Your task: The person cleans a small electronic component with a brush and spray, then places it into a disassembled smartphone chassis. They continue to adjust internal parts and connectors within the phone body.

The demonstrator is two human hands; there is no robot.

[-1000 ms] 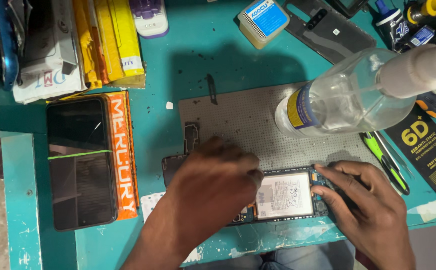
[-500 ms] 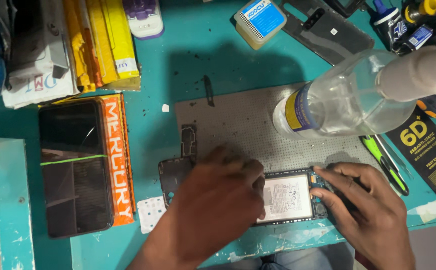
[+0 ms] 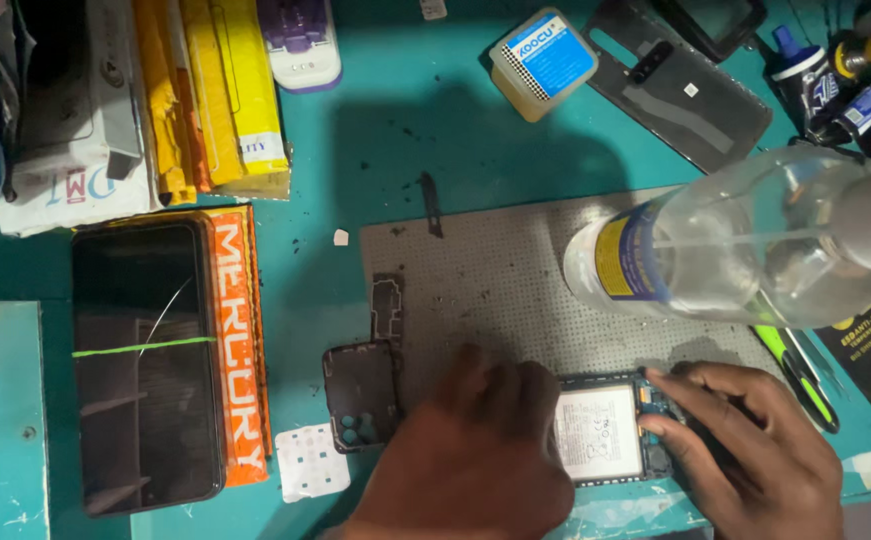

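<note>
Head view of a teal workbench (image 3: 455, 120), with positions given relative to the grey perforated mat (image 3: 495, 280) at its centre. An opened phone (image 3: 605, 430), its back removed so that the white-labelled battery showed, lay on the mat's near edge. The left hand (image 3: 475, 450) lay palm-down over the phone's left part, fingers together and bent onto it (whether they pinched anything could not be told, since the back of the hand hid the fingertips). The right hand (image 3: 745, 450) rested at the phone's right end, its fingers curled against the exposed circuit board there; what, if anything, was gripped beneath them could not be told. A dark plastic frame piece with camera openings (image 3: 360, 395) lay at the mat's left edge, with a white perforated sticker sheet (image 3: 310, 460) just beside it, off the mat. A clear plastic bottle with a yellow-and-blue label (image 3: 715, 250) loomed over the mat's right side. Well left of the mat lay a dark phone with a cracked screen (image 3: 145, 365), resting on an orange box (image 3: 235, 340). Beyond the mat's far edge lay a grey phone back cover (image 3: 690, 85) and a small blue-topped box (image 3: 540, 60).
</note>
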